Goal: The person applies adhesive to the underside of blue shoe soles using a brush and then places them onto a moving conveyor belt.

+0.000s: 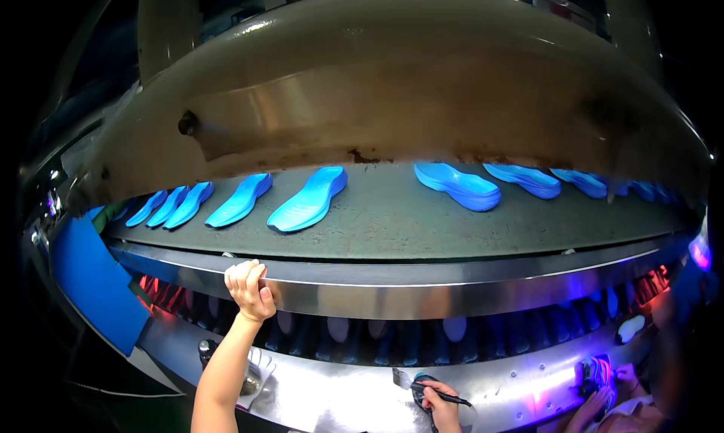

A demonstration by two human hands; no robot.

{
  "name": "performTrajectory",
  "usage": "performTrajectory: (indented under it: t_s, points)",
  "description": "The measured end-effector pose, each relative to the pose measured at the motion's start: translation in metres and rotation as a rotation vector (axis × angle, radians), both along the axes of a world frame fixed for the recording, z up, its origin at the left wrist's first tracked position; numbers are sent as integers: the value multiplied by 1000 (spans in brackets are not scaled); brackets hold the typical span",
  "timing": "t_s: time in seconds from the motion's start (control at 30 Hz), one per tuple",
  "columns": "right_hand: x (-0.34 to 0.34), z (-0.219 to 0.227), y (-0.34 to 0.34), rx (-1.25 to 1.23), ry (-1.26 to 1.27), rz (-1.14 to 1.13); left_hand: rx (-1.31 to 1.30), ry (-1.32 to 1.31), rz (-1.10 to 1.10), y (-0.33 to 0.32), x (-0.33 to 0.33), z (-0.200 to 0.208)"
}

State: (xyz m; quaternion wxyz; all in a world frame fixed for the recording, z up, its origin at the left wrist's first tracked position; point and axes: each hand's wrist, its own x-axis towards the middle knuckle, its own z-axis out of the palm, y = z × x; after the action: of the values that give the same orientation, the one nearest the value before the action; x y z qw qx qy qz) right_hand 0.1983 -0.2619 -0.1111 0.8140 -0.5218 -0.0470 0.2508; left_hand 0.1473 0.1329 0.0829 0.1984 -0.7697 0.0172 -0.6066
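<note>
At near centre, the brush [413, 385] is grasped by the right hand [443, 408]; the left hand [250, 288] is curled at the steel edge [392, 301], its firmness cannot be told. Brushing seems in preparation; next, steady control would be needed.

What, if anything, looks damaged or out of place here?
The metal hood has dark, rust-like patches along its lower edge above the belt, and a dark spot toward its left side, so it looks worn or stained. The blue soles show no obvious damage.
</note>
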Motion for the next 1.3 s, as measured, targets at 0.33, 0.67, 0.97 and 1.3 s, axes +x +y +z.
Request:
performTrajectory:
  t_s: [0.33,0.67,0.97,1.3]
  points:
    - [13,-3,14,34,219,-31,-1,-18,8,-10,5,5]
    - [16,-50,16,71,81,-183,14,-16,-37,-6,4,7]
    - [7,57,36,-698,-803,-488,-50,-27,-74,-2,2,4]
    - [19,146,116,-1242,-1346,-589,-177,-63,-213,3,0,0]
